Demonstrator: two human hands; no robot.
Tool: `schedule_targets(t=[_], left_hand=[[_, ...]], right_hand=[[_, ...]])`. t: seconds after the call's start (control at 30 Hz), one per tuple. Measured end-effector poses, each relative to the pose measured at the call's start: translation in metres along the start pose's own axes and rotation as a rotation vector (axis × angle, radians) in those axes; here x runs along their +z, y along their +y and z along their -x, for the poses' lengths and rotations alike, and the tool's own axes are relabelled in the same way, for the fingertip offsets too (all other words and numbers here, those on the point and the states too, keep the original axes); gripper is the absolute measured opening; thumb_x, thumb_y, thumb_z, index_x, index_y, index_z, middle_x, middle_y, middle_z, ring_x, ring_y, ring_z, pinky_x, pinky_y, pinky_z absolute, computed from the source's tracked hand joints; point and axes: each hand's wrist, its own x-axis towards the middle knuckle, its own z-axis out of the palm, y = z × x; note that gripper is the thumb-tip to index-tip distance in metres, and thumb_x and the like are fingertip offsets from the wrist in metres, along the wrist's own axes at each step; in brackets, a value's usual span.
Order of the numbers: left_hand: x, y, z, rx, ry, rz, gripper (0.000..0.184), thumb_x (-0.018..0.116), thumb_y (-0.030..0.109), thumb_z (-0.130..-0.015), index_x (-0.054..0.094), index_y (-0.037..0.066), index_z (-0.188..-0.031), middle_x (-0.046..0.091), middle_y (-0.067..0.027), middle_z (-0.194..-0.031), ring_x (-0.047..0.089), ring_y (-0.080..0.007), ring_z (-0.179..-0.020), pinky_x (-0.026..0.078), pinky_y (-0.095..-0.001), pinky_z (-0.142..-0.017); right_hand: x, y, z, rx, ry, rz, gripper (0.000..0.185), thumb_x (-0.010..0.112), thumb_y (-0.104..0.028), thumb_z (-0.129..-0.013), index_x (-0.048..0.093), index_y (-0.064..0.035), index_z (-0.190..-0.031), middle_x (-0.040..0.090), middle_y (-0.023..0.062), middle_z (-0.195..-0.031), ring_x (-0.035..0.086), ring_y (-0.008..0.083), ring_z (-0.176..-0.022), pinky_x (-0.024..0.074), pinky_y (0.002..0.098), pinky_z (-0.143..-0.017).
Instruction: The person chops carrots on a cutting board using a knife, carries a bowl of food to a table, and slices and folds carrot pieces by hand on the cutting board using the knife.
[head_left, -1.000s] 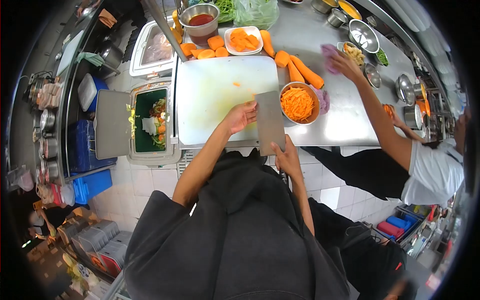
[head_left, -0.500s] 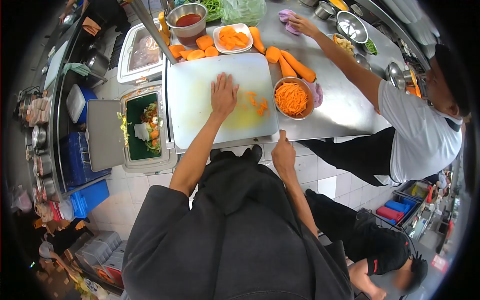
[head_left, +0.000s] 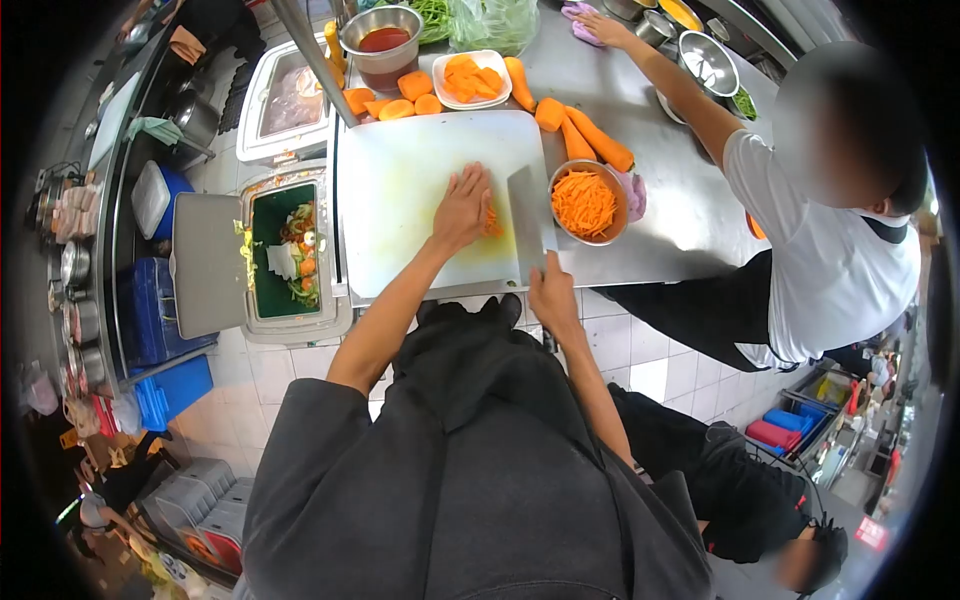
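- Left hand (head_left: 462, 210) has slid across the board (head_left: 400, 190) onto the carrot bits (head_left: 492, 222), and the cleaver (head_left: 526, 215) now shows its broad blade; the co-worker (head_left: 810, 260) leans in closer.
- The left hand lies flat, palm down, fingers straight and close together, partly hiding the bits.
- The right hand (head_left: 553, 292) is curled round the cleaver's handle at the near edge; the blade is over the board's right side, between the left hand and the bowl (head_left: 588, 206) of carrot shreds.
- That bowl is just right of the board, with a purple cloth (head_left: 635, 198) beside it.
- Whole carrots (head_left: 600, 140) lie beyond the bowl; cut chunks (head_left: 398, 108) and a white dish (head_left: 439, 88) of orange pieces line the board's far side.
- A steel bowl (head_left: 352, 42) of red liquid stands behind the chunks.
- A metal post (head_left: 312, 62) slants across the view by the board's far left corner.
- An open bin (head_left: 328, 262) of scraps is left of the board.
- The co-worker's arm (head_left: 683, 88) reaches across the table's right part.
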Motion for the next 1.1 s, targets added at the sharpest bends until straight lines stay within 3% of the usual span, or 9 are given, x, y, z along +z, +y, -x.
schedule_targets(t=[0.07, 0.13, 0.17, 0.23, 0.3, 0.37, 0.5, 0.87, 1.1], left_hand=[[0.000, 0.000, 0.007, 0.067, -0.089, 0.065, 0.044, 0.034, 0.023, -0.105, 0.046, -0.001, -0.140, 0.042, -0.0191, -0.149, 0.039, -0.0329, -0.139, 0.027, -0.0430, -0.118], [-0.010, 0.005, 0.013, 0.140, -0.182, 0.127, 0.045, 0.032, 0.025, -0.106, 0.047, -0.001, -0.140, 0.041, -0.0180, -0.150, 0.039, -0.0333, -0.139, 0.027, -0.0432, -0.118], [-0.015, 0.006, 0.015, 0.080, -0.225, 0.299, 0.044, 0.034, 0.024, -0.105, 0.049, 0.000, -0.138, 0.043, -0.0196, -0.148, 0.042, -0.0337, -0.137, 0.030, -0.0423, -0.116], [-0.019, 0.012, 0.026, 0.019, -0.281, 0.475, 0.042, 0.037, 0.024, -0.105, 0.051, 0.000, -0.136, 0.045, -0.0211, -0.146, 0.044, -0.0342, -0.135, 0.033, -0.0415, -0.115], [-0.021, 0.019, 0.024, -0.207, 0.056, 0.575, 0.042, 0.039, 0.025, -0.104, 0.051, 0.000, -0.136, 0.046, -0.0218, -0.145, 0.046, -0.0351, -0.133, 0.035, -0.0418, -0.113], [-0.018, 0.029, 0.019, -0.267, 0.121, 0.523, 0.042, 0.040, 0.026, -0.104, 0.051, 0.000, -0.136, 0.045, -0.0219, -0.145, 0.045, -0.0357, -0.133, 0.034, -0.0424, -0.113], [-0.003, 0.036, 0.012, -0.255, 0.173, 0.274, 0.046, 0.043, 0.030, -0.103, 0.049, 0.000, -0.138, 0.044, -0.0222, -0.147, 0.042, -0.0376, -0.135, 0.031, -0.0444, -0.115], [0.012, 0.057, 0.005, -0.248, 0.112, 0.298, 0.048, 0.045, 0.026, -0.102, 0.044, -0.004, -0.140, 0.034, -0.0246, -0.152, 0.034, -0.0404, -0.140, 0.024, -0.0481, -0.117], [0.046, 0.156, -0.068, -0.051, 0.147, 0.634, 0.042, 0.042, 0.018, -0.103, 0.047, -0.002, -0.139, 0.035, -0.0253, -0.151, 0.041, -0.0424, -0.135, 0.032, -0.0436, -0.113]], right_hand=[[-0.011, 0.015, 0.002, 0.117, -0.055, -0.108, 0.026, 0.054, -0.011, -0.093, 0.048, 0.0030, -0.113, 0.063, 0.0310, -0.074, 0.063, 0.0498, -0.072, 0.0486, 0.0562, -0.066], [-0.016, 0.025, 0.011, 0.206, -0.056, -0.194, 0.025, 0.058, -0.015, -0.093, 0.052, 0.0030, -0.109, 0.064, 0.0259, -0.070, 0.065, 0.0395, -0.057, 0.0500, 0.0484, -0.058], [-0.017, 0.029, 0.016, 0.260, -0.063, -0.268, 0.027, 0.061, -0.018, -0.094, 0.053, 0.0032, -0.108, 0.064, 0.0187, -0.068, 0.060, 0.0251, -0.044, 0.0477, 0.0387, -0.049], [-0.014, 0.038, 0.025, 0.271, -0.097, -0.315, 0.027, 0.061, -0.018, -0.095, 0.053, 0.0029, -0.109, 0.063, 0.0158, -0.067, 0.057, 0.0208, -0.042, 0.0456, 0.0363, -0.045], [-0.008, 0.043, 0.023, 0.270, -0.124, -0.361, 0.027, 0.061, -0.018, -0.095, 0.052, 0.0026, -0.111, 0.063, 0.0129, -0.067, 0.054, 0.0164, -0.040, 0.0435, 0.0338, -0.041], [0.003, 0.045, 0.025, 0.323, -0.183, -0.488, 0.027, 0.060, -0.017, -0.098, 0.047, -0.0012, -0.115, 0.055, 0.0069, -0.066, 0.045, 0.0119, -0.037, 0.0367, 0.0303, -0.034], [0.020, 0.027, 0.016, 0.407, -0.187, -0.632, 0.032, 0.057, -0.014, -0.099, 0.041, -0.0027, -0.123, 0.055, 0.0097, -0.066, 0.047, 0.0138, -0.036, 0.0373, 0.0321, -0.033], [0.035, 0.007, 0.000, 0.347, -0.280, -0.548, 0.039, 0.060, -0.018, -0.095, 0.041, 0.0032, -0.121, 0.059, 0.0164, -0.061, 0.056, 0.0220, -0.040, 0.0437, 0.0373, -0.039], [-0.079, -0.013, 0.022, 0.333, 0.089, -0.414, 0.022, 0.056, -0.011, -0.095, 0.046, 0.0028, -0.109, 0.058, 0.0147, -0.061, 0.057, 0.0206, -0.042, 0.0456, 0.0374, -0.040]])
